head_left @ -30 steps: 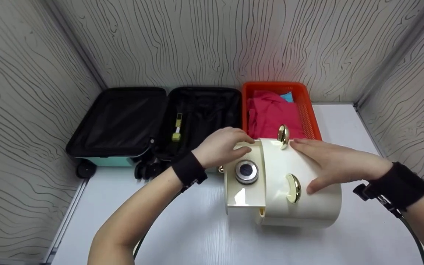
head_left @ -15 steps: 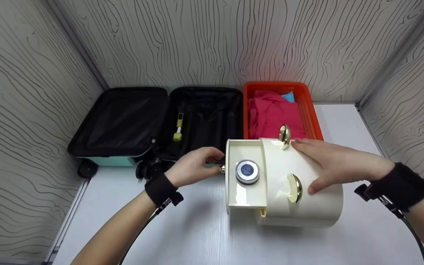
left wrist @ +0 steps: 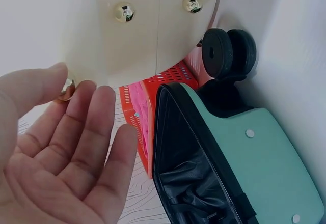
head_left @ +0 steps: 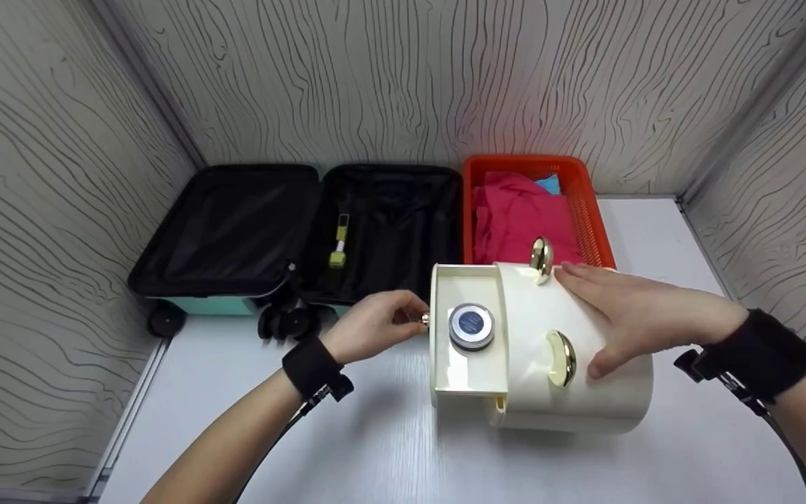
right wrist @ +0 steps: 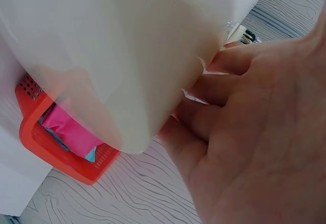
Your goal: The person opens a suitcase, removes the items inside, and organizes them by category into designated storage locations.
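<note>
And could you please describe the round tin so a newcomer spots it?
Find the cream box on the table. From its left side, in the head view, juts a drawer. The round tin inside is silver, blue-labelled, unlike the gold handles.

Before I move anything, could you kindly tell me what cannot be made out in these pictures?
Print on the round container: too small to read, head view.
Whatever lies beneath the pink cloth: covered by it, head view.
Part of the gold knob: hidden by the left hand's fingers, left wrist view.
The rest of the suitcase: cut off by the bottom edge, left wrist view.
</note>
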A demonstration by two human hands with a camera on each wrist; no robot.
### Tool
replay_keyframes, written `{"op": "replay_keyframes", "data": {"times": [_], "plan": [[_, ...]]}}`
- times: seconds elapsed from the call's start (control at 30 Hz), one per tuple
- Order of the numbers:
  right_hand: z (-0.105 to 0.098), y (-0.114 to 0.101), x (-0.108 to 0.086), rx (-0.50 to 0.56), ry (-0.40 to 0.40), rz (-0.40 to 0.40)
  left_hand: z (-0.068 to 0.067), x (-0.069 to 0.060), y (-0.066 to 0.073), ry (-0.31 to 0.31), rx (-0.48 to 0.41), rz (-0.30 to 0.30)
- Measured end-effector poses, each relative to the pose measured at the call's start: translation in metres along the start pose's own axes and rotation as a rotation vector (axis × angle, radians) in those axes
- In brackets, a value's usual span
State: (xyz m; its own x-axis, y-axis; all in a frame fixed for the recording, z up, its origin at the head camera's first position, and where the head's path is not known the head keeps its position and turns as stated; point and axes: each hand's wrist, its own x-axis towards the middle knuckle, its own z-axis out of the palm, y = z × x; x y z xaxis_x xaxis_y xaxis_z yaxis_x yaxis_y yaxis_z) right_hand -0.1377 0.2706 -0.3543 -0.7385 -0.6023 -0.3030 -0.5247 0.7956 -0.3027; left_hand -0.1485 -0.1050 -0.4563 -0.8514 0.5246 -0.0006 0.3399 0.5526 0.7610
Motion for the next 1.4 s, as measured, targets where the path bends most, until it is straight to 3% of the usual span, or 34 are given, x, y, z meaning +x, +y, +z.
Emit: {"op": "replay_keyframes", "data": {"times": [0.2, 0.5, 0.93, 1.13, 1.4], "plan": [[0.004, -0.001, 0.002, -0.051, 0.009, -0.015, 0.000, 0.001, -0.001, -0.003, -0.030, 0.007], [0.002, -0.004, 0.002, -0.040, 0.011, -0.018, 0.003, 0.009, 0.006, -0.009, -0.045, 0.037], [0.002, -0.005, 0.002, -0.052, 0.012, -0.008, 0.028, 0.031, 0.026, -0.040, -0.092, 0.083], [0.003, -0.003, 0.003, -0.045, 0.021, -0.026, 0.042, 0.042, 0.035, -0.043, -0.070, 0.128], [0.004, -0.003, 0.001, -0.040, 0.025, -0.015, 0.050, 0.044, 0.033, -0.041, -0.135, 0.126]]}}
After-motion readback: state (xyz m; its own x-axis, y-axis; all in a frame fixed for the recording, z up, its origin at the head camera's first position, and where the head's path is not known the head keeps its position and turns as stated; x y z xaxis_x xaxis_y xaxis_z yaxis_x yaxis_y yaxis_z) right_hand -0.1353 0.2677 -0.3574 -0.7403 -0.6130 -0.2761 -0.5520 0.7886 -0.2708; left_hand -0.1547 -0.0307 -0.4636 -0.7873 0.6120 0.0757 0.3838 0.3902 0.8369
